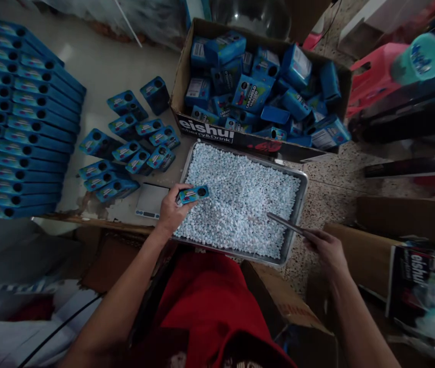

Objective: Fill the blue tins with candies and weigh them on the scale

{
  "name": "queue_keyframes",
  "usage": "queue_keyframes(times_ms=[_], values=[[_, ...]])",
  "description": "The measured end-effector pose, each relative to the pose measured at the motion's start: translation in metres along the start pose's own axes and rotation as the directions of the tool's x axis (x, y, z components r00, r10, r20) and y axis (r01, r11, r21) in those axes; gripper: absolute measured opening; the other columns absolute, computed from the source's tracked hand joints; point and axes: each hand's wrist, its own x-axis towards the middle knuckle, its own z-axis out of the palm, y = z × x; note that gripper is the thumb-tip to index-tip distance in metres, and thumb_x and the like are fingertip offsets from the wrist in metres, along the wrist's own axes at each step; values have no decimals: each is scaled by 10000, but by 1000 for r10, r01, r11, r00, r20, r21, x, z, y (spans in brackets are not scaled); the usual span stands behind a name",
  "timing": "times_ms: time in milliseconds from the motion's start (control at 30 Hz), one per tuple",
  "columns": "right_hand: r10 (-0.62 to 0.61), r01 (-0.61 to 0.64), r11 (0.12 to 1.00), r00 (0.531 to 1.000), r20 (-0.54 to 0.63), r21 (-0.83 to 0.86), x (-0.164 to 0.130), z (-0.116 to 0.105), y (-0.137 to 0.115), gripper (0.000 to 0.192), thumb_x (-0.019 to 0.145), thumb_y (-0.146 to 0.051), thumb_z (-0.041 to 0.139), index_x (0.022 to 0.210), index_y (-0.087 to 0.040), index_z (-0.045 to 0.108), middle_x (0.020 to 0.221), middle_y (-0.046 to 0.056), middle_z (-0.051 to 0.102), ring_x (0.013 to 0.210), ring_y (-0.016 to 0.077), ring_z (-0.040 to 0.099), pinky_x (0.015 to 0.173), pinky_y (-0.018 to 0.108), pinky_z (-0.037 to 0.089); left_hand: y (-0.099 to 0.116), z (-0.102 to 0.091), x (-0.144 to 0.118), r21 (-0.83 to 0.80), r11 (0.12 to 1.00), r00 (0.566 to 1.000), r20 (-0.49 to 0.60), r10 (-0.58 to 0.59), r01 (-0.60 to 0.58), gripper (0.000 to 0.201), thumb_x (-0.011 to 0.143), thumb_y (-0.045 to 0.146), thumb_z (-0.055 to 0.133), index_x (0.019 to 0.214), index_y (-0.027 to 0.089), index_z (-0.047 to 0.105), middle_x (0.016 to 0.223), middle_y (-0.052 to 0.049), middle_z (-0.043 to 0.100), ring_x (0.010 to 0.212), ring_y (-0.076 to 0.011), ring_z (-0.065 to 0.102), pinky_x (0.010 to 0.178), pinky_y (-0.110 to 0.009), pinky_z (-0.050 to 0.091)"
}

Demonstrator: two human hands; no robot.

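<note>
Small blue box [193, 194]: above the left part of the tray [301, 199], clasped by its sides in my left hand [171, 208]. Looks like light, stiff card, probably crushable; I'd pinch the sides gently. My right hand [326, 249], well apart, grips a metal utensil [284, 222] crossing the tray's right rim. Pellets [236, 225] fill the tray; scale [146, 202] left of it, carton [240, 137] beyond.
</note>
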Motion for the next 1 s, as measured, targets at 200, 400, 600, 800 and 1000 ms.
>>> queue_keyframes(times_ms=[200,400,600,800,1000], values=[[53,-141,945,956,287,295,18,162,8,475,551,-481,934,851,-159,755,575,-1,658,468,109,549,452,232,436,12,3,-24,51,991,991,-59,-122,125,413,788,357,809,1140,226,637,1052,-26,734,948,-213,712,916,-345,569],[37,-227,912,875,482,341,31,214,-24,428,541,-414,952,823,-172,740,591,-11,673,471,76,545,460,181,451,3,0,-33,162,967,974,-146,-176,199,422,766,349,810,1136,233,642,1010,-14,725,905,-209,693,881,-329,545],[8,-236,921,806,592,310,21,163,-64,374,589,-369,959,846,-159,787,582,-5,677,443,49,510,398,141,385,11,1,-19,199,960,970,-180,-164,199,409,731,313,799,1107,225,661,1005,-10,734,920,-213,688,868,-310,514],[-90,-64,975,767,635,215,-4,142,-117,300,693,-365,915,870,-152,800,600,22,707,427,54,515,383,158,390,19,11,-7,196,977,989,-133,-60,86,401,740,242,793,1127,220,689,1051,-29,744,959,-227,691,902,-334,513],[-207,178,978,766,608,110,-36,142,-164,273,731,-366,866,867,-146,778,560,18,690,417,94,575,381,191,424,16,18,-6,242,970,993,-119,16,13,370,756,184,787,1110,207,684,1118,-57,730,1043,-245,678,991,-370,504]])
